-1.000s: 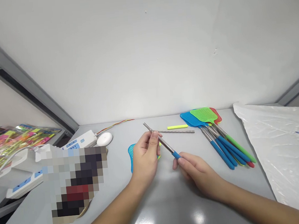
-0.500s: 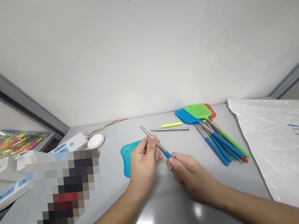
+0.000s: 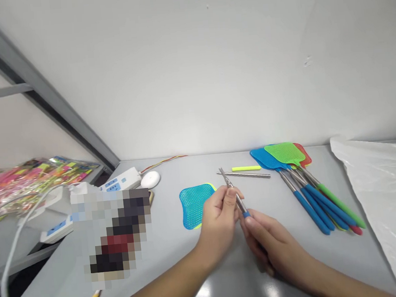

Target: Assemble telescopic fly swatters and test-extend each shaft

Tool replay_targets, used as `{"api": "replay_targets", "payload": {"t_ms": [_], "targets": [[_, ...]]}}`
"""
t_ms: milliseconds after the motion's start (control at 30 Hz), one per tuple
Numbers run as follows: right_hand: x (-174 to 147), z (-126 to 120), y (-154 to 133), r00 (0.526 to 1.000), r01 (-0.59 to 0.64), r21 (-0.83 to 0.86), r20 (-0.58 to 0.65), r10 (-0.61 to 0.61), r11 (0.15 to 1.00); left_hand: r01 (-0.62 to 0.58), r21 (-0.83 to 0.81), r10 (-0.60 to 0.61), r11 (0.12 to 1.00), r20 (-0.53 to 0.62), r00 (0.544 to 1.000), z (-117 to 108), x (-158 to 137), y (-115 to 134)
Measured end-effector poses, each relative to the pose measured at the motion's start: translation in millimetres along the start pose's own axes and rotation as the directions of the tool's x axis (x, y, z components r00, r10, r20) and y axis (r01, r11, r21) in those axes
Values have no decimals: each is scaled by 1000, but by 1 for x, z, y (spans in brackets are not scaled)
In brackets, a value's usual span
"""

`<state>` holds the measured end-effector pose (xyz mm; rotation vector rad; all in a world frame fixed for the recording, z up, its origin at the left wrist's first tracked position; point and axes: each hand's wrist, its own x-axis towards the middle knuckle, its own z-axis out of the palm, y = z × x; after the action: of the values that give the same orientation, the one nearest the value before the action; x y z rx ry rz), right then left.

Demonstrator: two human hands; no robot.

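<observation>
Between my two hands is a telescopic fly-swatter handle (image 3: 240,203), a steel rod with a blue grip, tilted with its bare metal tip pointing away from me. My left hand (image 3: 219,219) pinches the metal part between thumb and fingers. My right hand (image 3: 280,241) is wrapped round the blue grip, hiding most of it. Just left of my left hand lie stacked mesh swatter heads (image 3: 197,205), blue over yellow. Beyond the handle's tip are a loose metal rod (image 3: 253,175) and a yellow tube (image 3: 246,168).
Several fly swatters (image 3: 306,199) lie piled at right, beside a white plastic bag (image 3: 382,205). At left are a power strip (image 3: 120,183), a round white device (image 3: 150,179), a pixelated object (image 3: 122,240) and colourful packets (image 3: 46,177). A wall (image 3: 191,74) stands behind.
The view has swung left, so everything sits further right in the picture. My hands are slightly closer together on the handle, which points more directly away from me. Both grips persist.
</observation>
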<state>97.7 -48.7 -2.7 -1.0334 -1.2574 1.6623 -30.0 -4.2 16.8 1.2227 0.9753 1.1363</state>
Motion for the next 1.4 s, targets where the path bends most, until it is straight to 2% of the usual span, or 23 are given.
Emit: {"api": "replay_targets", "payload": {"t_ms": [100,167,233,333,400,467,600,733,833,1000,1233,1400], "targets": [[1,-3,0,999,40,17,6,-40,999,-19,-40,21,999,48,999,2,-3,-4],[3,-9,-5,990,120,42,-81,-116,992,-43,-75,49,996,80,996,4,-6,-7],[6,-19,-12,976,134,132,-188,-108,982,-44,-51,49,998,93,994,5,-7,-10],[10,-35,-25,961,129,310,-273,-42,942,7,148,-32,989,165,986,3,-8,-10],[12,-43,-31,955,154,377,-294,-39,913,16,308,-109,951,287,952,2,-8,-10],[14,-47,-34,956,165,403,-291,-45,900,-29,423,-148,906,380,913,1,-8,-9],[16,-45,-29,961,156,392,-274,-47,907,-181,536,-81,824,429,900,2,-8,-8],[18,-42,-22,970,114,375,-241,-22,920,-257,578,-12,775,420,907,3,-7,-10],[20,-42,-19,978,95,368,-210,-17,925,-285,577,22,766,420,907,3,-7,-12],[21,-44,-17,978,99,333,-207,-30,938,-252,537,7,805,417,909,1,-6,-14],[19,-47,-29,955,148,280,-291,-63,949,-281,507,18,815,462,887,0,-6,-14],[20,-55,-41,895,212,223,-435,-97,952,-316,521,6,793,513,858,-2,-7,-17]]}}
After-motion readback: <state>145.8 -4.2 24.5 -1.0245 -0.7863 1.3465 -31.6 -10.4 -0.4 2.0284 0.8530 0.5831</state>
